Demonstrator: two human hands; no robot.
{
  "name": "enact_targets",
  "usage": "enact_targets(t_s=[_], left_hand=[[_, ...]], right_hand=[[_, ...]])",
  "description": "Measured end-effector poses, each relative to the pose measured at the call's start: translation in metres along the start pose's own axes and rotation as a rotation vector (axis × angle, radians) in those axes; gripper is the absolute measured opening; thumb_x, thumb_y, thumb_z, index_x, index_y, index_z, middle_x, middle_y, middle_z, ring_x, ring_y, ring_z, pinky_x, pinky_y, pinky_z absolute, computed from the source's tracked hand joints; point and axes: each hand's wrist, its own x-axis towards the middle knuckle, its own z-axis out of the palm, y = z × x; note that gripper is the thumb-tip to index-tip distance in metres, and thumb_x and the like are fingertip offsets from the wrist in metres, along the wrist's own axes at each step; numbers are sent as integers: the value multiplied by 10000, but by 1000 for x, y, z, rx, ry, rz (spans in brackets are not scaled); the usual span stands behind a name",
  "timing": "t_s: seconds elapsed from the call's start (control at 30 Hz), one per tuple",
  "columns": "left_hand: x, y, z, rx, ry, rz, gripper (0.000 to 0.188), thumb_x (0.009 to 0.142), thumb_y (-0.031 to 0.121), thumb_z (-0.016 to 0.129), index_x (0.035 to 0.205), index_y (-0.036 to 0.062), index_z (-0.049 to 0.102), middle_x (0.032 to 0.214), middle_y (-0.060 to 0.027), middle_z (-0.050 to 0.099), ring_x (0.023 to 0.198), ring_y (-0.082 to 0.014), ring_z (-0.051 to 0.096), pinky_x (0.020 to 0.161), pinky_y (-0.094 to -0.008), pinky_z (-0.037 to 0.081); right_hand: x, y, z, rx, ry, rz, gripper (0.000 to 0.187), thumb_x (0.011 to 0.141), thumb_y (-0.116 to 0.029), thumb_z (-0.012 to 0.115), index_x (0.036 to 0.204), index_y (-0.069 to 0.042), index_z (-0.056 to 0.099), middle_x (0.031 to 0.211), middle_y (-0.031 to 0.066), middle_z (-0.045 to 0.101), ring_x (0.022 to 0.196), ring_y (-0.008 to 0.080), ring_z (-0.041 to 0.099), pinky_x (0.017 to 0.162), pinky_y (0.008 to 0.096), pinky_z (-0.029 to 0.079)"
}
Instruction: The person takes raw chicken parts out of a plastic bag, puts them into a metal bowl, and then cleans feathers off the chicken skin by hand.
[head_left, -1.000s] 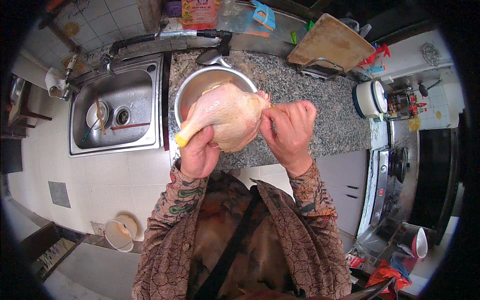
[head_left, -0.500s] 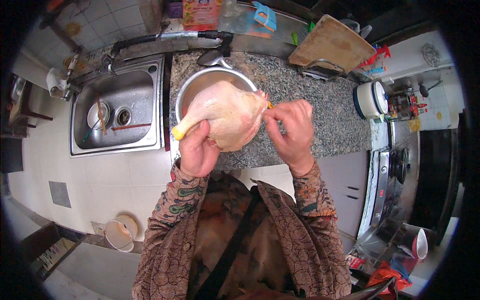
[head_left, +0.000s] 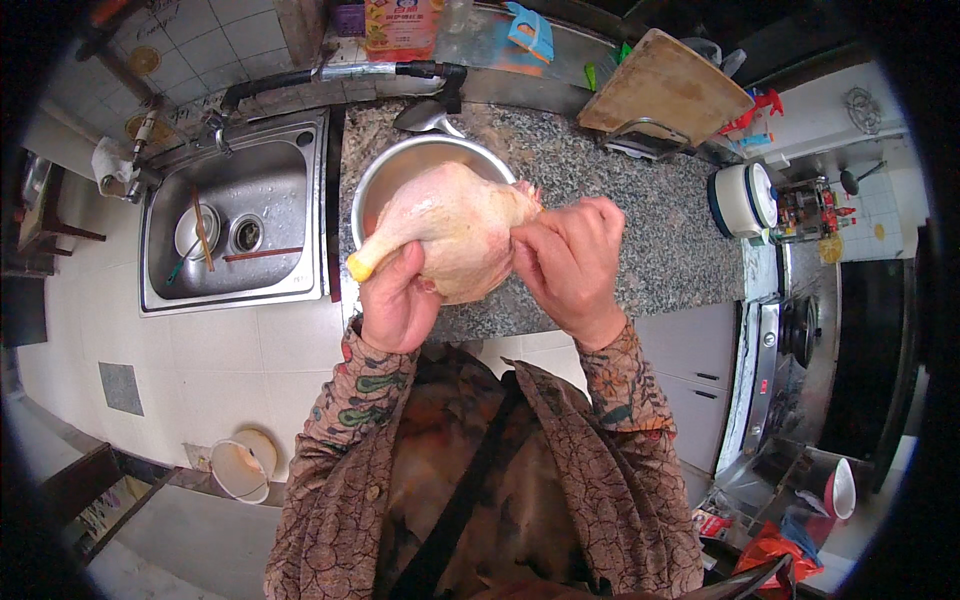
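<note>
A raw plucked piece of poultry (head_left: pixel 455 225), pale pink with a yellow leg end pointing left, is held over a steel bowl (head_left: pixel 365 190) on the counter. My left hand (head_left: pixel 398 305) grips it from below near the leg, thumb on the skin. With fingertips pinched, my right hand (head_left: pixel 578 260) presses at the poultry's right edge, below a ragged reddish end. Whatever lies inside that pinch is hidden by the fingers. The poultry covers most of the bowl's inside.
Behind the bowl lies a dark spatula (head_left: pixel 425 116). To the left is a steel sink (head_left: pixel 290 180) holding a small bowl and chopsticks. A cutting board (head_left: pixel 660 90) leans at the back right, near a white cooker (head_left: pixel 742 200). A bucket (head_left: pixel 240 468) stands on the floor.
My right hand has shifted slightly left and down along the poultry's edge, its fingers now over the skin there. My left hand and the poultry have barely moved.
</note>
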Motion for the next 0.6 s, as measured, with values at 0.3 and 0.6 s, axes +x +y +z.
enact_targets(t_s=[0.3, 0.6], left_hand=[[1, 4, 2, -2, -57, -30, 458, 874, 153, 549, 1295, 76, 385, 1262, -80, 473, 1185, -238, 440, 1005, -394, 343], [2, 0, 1, 9, -19, -32, 462, 867, 148, 546, 1295, 87, 383, 1266, -77, 466, 1196, -244, 425, 1015, -409, 328]], right_hand=[[-11, 18, 7, 69, 46, 209, 175, 673, -85, 655, 815, -93, 554, 770, 45, 526, 741, 244, 513, 735, 383, 368], [-12, -6, 3, 37, 9, 69, 160, 662, -17, 664, 781, -85, 580, 784, 38, 541, 730, 223, 517, 739, 374, 384]])
